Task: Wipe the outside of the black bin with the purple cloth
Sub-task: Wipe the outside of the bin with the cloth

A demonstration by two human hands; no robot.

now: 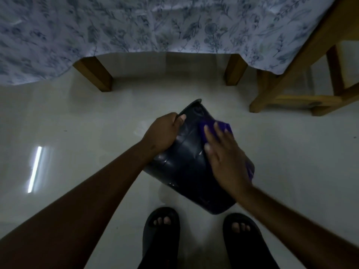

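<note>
The black bin is tipped over above the pale floor, its rim pointing away from me and its base near my feet. My left hand grips the bin's rim on the left side, thumb curled over the edge. My right hand lies flat with fingers spread, pressing the purple cloth onto the bin's right outer wall. Purple shows past my fingertips and again under the outer edge of my palm; the remainder of the cloth is hidden by the hand.
A wooden table with a blue floral tablecloth stands ahead, its legs on the floor. A wooden chair frame is at the right. My feet in black sandals stand just below the bin on the glossy floor.
</note>
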